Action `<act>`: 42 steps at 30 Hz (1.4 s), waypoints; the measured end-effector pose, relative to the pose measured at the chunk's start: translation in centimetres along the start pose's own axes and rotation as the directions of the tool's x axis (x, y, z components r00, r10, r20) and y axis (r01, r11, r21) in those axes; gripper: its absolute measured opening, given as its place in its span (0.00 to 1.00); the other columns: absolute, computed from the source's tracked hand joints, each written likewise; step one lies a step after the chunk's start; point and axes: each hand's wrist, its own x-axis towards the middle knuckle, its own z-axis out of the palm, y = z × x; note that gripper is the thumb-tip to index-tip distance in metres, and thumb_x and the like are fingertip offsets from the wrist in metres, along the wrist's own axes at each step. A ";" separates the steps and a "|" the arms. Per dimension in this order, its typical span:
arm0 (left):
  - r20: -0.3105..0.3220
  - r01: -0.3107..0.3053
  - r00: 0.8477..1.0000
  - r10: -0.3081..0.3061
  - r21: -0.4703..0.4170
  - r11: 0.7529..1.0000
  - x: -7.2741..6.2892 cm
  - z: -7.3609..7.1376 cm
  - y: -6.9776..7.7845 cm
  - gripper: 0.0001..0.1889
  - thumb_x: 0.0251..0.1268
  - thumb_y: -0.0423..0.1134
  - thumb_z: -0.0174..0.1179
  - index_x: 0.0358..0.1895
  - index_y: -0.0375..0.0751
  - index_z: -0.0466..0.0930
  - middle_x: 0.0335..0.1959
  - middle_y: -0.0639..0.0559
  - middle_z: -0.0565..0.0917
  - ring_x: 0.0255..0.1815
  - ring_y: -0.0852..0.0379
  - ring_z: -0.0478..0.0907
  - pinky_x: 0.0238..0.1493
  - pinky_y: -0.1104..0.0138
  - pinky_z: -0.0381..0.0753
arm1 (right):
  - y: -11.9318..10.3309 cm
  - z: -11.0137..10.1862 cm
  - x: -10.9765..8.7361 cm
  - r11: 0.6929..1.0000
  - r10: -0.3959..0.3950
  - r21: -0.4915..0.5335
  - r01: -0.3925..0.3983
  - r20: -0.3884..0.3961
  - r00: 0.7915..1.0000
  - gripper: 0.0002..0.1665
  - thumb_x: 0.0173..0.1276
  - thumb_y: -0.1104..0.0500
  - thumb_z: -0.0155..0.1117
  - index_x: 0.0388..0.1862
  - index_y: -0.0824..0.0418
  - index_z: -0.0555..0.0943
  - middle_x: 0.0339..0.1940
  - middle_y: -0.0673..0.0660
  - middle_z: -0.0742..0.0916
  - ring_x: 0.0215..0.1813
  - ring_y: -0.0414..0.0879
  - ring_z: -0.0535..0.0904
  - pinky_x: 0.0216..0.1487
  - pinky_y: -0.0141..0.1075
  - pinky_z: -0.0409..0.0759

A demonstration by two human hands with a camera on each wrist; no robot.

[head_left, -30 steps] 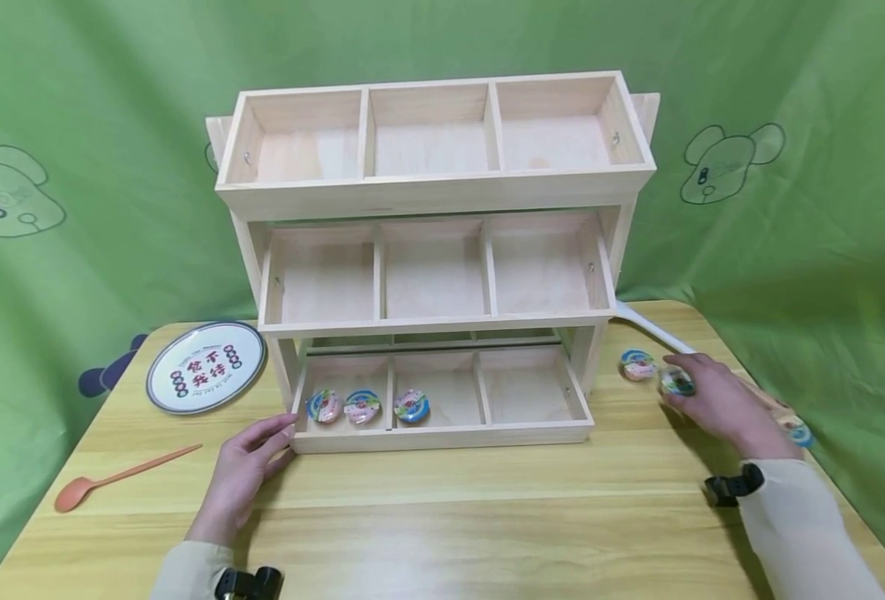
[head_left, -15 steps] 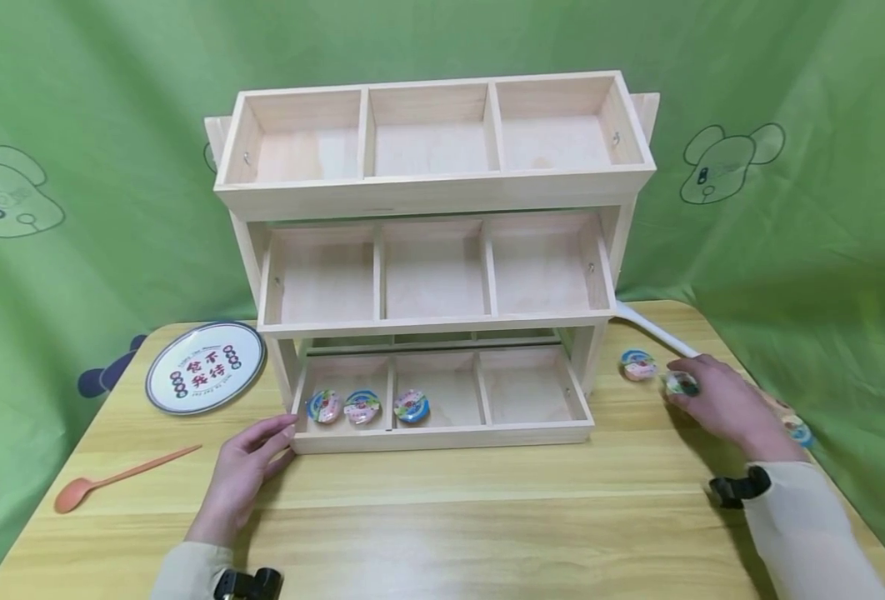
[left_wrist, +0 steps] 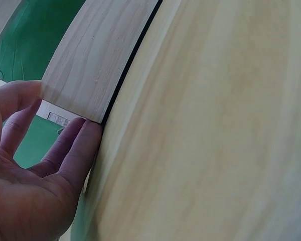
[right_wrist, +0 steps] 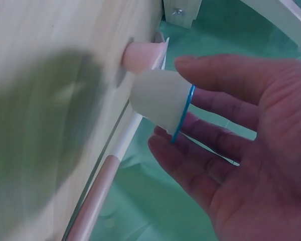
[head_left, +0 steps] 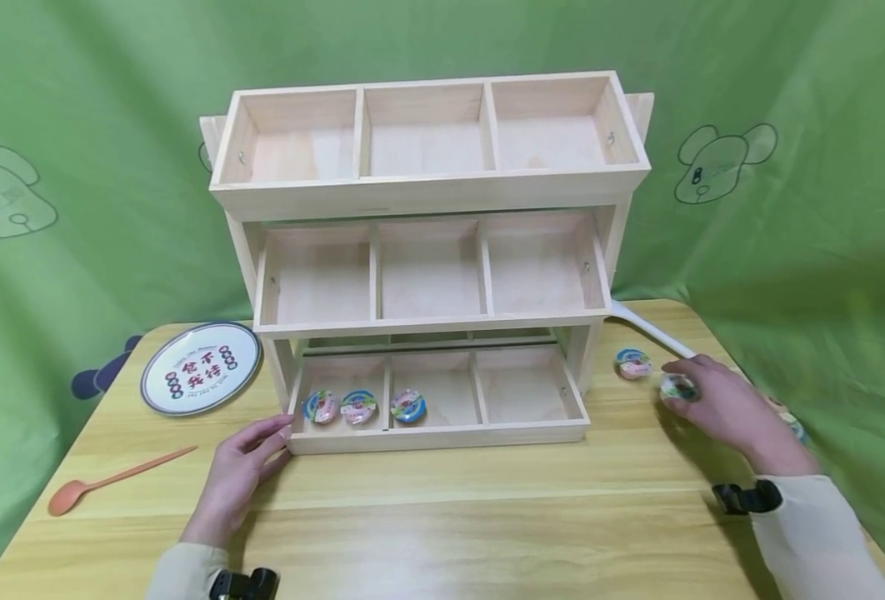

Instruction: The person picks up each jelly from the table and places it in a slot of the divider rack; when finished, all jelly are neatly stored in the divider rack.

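Observation:
My right hand (head_left: 727, 408) pinches a small jelly cup (right_wrist: 160, 98) by its blue-edged rim, thumb on one side and fingers on the other. Close by, a pink jelly cup (head_left: 633, 364) stands on the table. My left hand (head_left: 242, 471) touches the left end of the lowest wooden tray (head_left: 442, 438) with fairly straight fingers; in the left wrist view the fingertips (left_wrist: 88, 133) lie against its corner. In that tray's left compartment are two jelly cups, a pink one (head_left: 322, 407) and another (head_left: 358, 407). A blue-lidded jelly cup (head_left: 408, 406) sits in the middle compartment.
Above rise the middle tray (head_left: 433, 323) and top tray (head_left: 431, 193) of the wooden rack. A plate (head_left: 201, 368) and an orange spoon (head_left: 116, 482) lie left. A long white handle (head_left: 652, 327) runs along the right table edge, with another cup (head_left: 797, 427) partly hidden behind my right arm.
The whole head view has shifted a little to the left. My right wrist has turned slightly while holding the jelly cup. My left hand stays at the tray's end.

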 end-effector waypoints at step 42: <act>-0.005 0.000 1.000 0.000 -0.014 1.000 0.0 0.0 0.0 0.17 0.68 0.29 0.60 0.58 0.28 0.77 0.58 0.42 0.74 0.55 0.53 0.77 0.58 0.63 0.81 | -9.2 -1.3 -0.6 0.983 -0.181 -0.017 0.182 0.032 0.983 0.27 0.60 0.61 0.74 0.57 0.67 0.78 0.60 0.73 0.76 0.60 0.72 0.71 0.60 0.67 0.71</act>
